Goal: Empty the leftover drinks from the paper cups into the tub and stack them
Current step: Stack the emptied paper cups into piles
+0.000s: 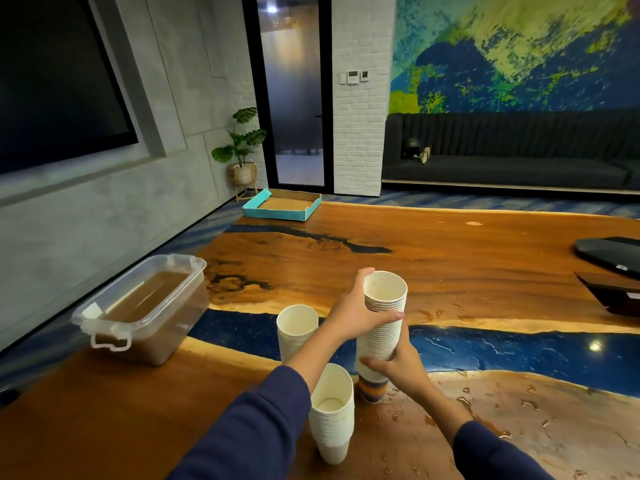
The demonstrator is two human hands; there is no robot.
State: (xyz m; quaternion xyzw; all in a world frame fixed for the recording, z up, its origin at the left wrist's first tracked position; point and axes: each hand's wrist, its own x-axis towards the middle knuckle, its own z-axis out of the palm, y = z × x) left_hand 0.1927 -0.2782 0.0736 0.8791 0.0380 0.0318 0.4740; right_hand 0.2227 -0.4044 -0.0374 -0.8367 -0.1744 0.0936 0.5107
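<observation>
A tall stack of white paper cups (385, 306) stands on the wooden table, its bottom cup banded blue and brown. My left hand (356, 315) grips the stack near its top. My right hand (398, 367) grips it lower down. Two more stacks of white cups stand close by: one (297, 329) just to the left behind my left forearm, one (332, 412) nearer to me. The clear plastic tub (145, 308) sits at the table's left edge, holding brown liquid.
Drops and small puddles of liquid (467, 401) lie on the table to the right of the stacks. A teal cardboard tray (282, 206) sits at the far end. Dark objects (609, 254) rest at the right edge.
</observation>
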